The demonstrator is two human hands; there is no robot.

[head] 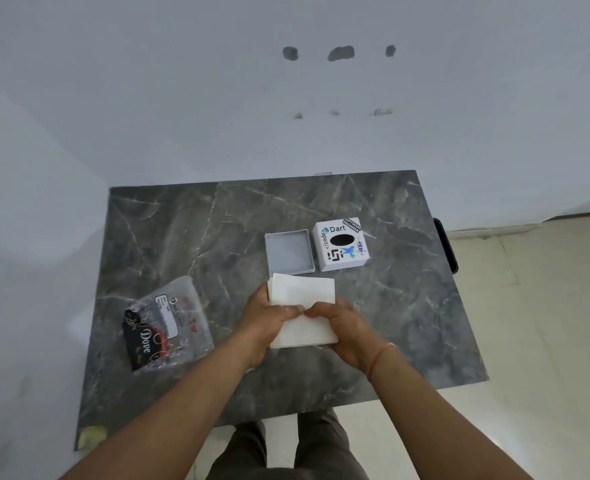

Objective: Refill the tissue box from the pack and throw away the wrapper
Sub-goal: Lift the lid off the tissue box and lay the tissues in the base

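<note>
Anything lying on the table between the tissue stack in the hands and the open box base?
Nothing. In the head view the tissue stack ends just short of the box base; no object lies between them.

On the table (407, 306), the open box base (289, 251) sits at frame centre, its lid (341, 244) just right of it. Below them, both hands hold the tissue stack (302, 308). The wrapper (167, 323) lies at lower left, well apart.
</note>
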